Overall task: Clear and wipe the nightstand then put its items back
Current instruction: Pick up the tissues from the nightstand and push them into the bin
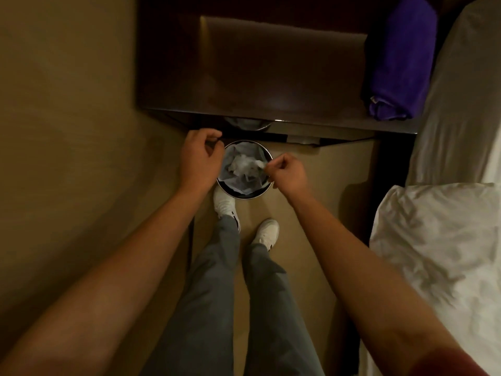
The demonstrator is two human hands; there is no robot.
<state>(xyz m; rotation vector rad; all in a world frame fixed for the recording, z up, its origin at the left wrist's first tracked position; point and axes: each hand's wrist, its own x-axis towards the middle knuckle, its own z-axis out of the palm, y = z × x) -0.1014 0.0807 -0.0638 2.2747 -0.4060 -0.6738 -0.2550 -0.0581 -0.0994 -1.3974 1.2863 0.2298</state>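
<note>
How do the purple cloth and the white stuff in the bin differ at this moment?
The purple cloth is folded neatly; the white paper is crumpled. The cloth lies on the nightstand, at its right edge; the paper sits in the waste bin on the floor. No hand touches the cloth; the right hand pinches at the paper's edge.

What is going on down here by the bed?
A person stands at a dark nightstand beside a bed, looking down. Both hands reach over a small round waste bin on the floor, lined with a bag and holding crumpled tissue. The left hand and right hand are curled at opposite sides of the rim, seemingly pinching the liner's edge. The nightstand top is mostly bare; a folded purple cloth lies at its right side, by the bed.
</note>
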